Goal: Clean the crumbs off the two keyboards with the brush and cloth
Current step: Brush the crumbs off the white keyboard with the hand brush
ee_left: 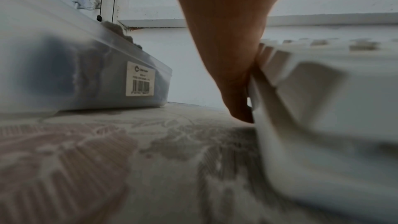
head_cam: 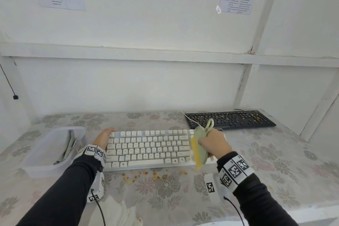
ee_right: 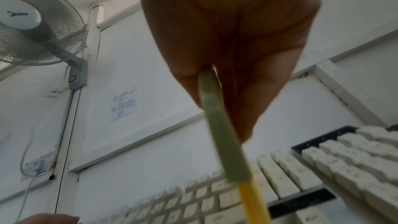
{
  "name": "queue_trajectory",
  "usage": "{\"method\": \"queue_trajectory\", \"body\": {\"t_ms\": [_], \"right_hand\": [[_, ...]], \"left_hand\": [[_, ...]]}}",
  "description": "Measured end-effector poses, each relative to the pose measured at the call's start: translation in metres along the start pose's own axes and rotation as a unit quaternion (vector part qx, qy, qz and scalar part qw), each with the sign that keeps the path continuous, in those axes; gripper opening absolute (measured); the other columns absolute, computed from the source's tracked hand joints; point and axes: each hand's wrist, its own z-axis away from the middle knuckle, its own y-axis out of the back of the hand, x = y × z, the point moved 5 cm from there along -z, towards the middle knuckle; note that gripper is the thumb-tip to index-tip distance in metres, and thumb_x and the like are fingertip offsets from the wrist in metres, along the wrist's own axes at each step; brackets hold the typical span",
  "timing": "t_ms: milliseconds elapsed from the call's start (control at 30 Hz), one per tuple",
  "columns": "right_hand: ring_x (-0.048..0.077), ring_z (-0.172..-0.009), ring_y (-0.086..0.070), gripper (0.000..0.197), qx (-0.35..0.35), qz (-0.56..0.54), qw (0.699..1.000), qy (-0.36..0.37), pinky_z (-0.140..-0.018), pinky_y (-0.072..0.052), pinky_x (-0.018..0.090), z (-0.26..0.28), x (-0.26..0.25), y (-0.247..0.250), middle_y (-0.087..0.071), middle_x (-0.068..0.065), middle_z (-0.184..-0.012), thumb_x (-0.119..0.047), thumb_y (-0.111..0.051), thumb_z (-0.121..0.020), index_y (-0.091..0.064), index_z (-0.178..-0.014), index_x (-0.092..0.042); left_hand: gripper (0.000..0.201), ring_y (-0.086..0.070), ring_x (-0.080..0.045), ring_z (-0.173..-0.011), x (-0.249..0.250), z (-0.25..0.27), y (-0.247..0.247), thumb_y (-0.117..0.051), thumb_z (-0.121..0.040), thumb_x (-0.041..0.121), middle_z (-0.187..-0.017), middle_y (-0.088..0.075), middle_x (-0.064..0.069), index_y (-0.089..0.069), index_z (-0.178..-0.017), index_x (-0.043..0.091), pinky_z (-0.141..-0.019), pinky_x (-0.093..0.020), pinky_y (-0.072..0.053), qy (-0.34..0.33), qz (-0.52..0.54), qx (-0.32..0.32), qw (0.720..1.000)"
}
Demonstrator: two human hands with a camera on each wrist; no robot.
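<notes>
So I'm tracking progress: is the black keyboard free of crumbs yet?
No, the black keyboard at the table's far right has orange crumbs scattered across its keys.

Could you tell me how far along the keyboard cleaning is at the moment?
The white keyboard looks nearly crumb-free, with crumbs swept onto the table in front. The right hand grips the brush at its right end; the left hand steadies the left end. The black keyboard is crumb-covered, and the cloth sits in the bin.

Soft, even, bright light in the head view, faint shadows, wide-angle bending at edges, brush (head_cam: 199,149) motion-blurred, both wrist views dimmer, bluish, hand (ee_right: 228,40) dark and backlit, close keyboard (ee_left: 336,125) out of focus
</notes>
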Motion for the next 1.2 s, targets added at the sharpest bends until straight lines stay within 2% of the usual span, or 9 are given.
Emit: {"method": "queue_trajectory", "body": {"t_ms": [133, 200, 267, 333, 433, 700, 833, 1033, 1200], "right_hand": [[0.013, -0.053, -0.047, 0.009, 0.097, -0.076, 0.988, 0.097, -0.045, -0.038, 0.016, -0.003, -0.014, -0.003, -0.055, 0.005, -0.073, -0.009, -0.050, -0.089, -0.051, -0.092, -0.017], [0.016, -0.054, -0.049, 0.012, 0.071, -0.074, 0.991, 0.081, -0.045, -0.038, 0.017, -0.004, -0.010, -0.013, -0.056, 0.007, -0.074, -0.008, -0.051, -0.088, -0.056, -0.099, -0.011], [0.012, -0.051, -0.045, 0.007, 0.023, -0.040, 0.999, 0.024, -0.043, -0.036, 0.016, -0.006, -0.001, -0.022, -0.052, 0.005, -0.067, -0.008, -0.050, -0.087, -0.055, -0.084, -0.003], [0.010, -0.050, -0.044, 0.021, -0.019, -0.014, 0.999, -0.024, -0.041, -0.036, 0.016, -0.005, 0.008, -0.025, -0.046, 0.002, -0.062, -0.007, -0.050, -0.085, -0.045, -0.065, -0.007], [0.013, -0.056, -0.052, 0.021, -0.061, -0.009, 0.997, -0.050, -0.040, -0.043, 0.019, 0.001, 0.009, -0.017, -0.050, 0.004, -0.069, -0.009, -0.050, -0.086, -0.041, -0.067, -0.012], [0.018, -0.055, -0.048, 0.017, 0.107, -0.040, 0.992, 0.057, -0.044, -0.034, 0.019, -0.006, -0.006, 0.001, -0.051, 0.003, -0.065, -0.008, -0.047, -0.089, -0.053, -0.105, -0.008], [0.011, -0.049, -0.042, 0.027, 0.056, 0.015, 0.998, -0.011, -0.043, -0.035, 0.018, -0.006, 0.009, -0.006, -0.044, 0.001, -0.056, -0.016, -0.048, -0.091, -0.050, -0.066, -0.005], [0.013, -0.058, -0.051, 0.026, 0.006, -0.002, 0.999, -0.038, -0.058, -0.051, 0.027, -0.001, 0.014, 0.000, -0.050, 0.002, -0.067, -0.021, -0.047, -0.092, -0.044, -0.069, -0.010], [0.020, -0.055, -0.050, 0.010, 0.125, -0.057, 0.988, 0.066, -0.053, -0.045, 0.028, -0.004, -0.002, 0.005, -0.055, 0.008, -0.067, -0.010, -0.049, -0.089, -0.055, -0.096, -0.006]], "left_hand": [[0.045, -0.064, -0.041, -0.102, -0.016, -0.029, 0.009, -0.063, -0.061, 0.056, -0.111, -0.065, -0.022, -0.066, -0.090, 0.022, -0.095, -0.060, -0.045, 0.012, 0.008, -0.010, 1.000], [0.045, -0.064, -0.040, -0.101, -0.013, -0.021, 0.006, -0.062, -0.063, 0.056, -0.109, -0.066, -0.022, -0.066, -0.091, 0.020, -0.094, -0.060, -0.045, 0.018, 0.009, -0.017, 1.000], [0.049, -0.064, -0.041, -0.101, -0.014, -0.021, 0.008, -0.061, -0.064, 0.056, -0.109, -0.065, -0.023, -0.065, -0.095, 0.019, -0.093, -0.061, -0.046, 0.021, 0.004, -0.021, 1.000], [0.050, -0.063, -0.043, -0.102, -0.015, -0.021, 0.007, -0.061, -0.063, 0.055, -0.110, -0.065, -0.024, -0.065, -0.097, 0.018, -0.092, -0.061, -0.046, 0.020, -0.002, -0.020, 1.000], [0.034, -0.064, -0.041, -0.098, -0.004, 0.000, 0.001, -0.058, -0.070, 0.052, -0.097, -0.066, -0.022, -0.065, -0.083, 0.021, -0.092, -0.063, -0.045, 0.012, 0.008, -0.005, 1.000], [0.035, -0.063, -0.038, -0.098, -0.001, 0.006, -0.001, -0.057, -0.069, 0.051, -0.098, -0.065, -0.019, -0.064, -0.085, 0.020, -0.096, -0.060, -0.044, 0.011, 0.030, 0.002, 0.999], [0.028, -0.062, -0.034, -0.094, 0.010, 0.030, -0.011, -0.054, -0.079, 0.046, -0.092, -0.065, -0.018, -0.061, -0.086, 0.020, -0.098, -0.057, -0.043, 0.015, 0.057, 0.000, 0.998], [0.019, -0.057, -0.029, -0.080, 0.015, 0.041, -0.018, -0.049, -0.087, 0.036, -0.075, -0.057, -0.012, -0.055, -0.078, 0.021, -0.094, -0.056, -0.043, 0.006, 0.079, 0.002, 0.997], [0.021, -0.061, -0.033, -0.082, 0.014, 0.035, -0.013, -0.051, -0.085, 0.040, -0.083, -0.062, -0.017, -0.058, -0.078, 0.020, -0.094, -0.056, -0.044, 0.006, 0.055, 0.012, 0.998]]}}
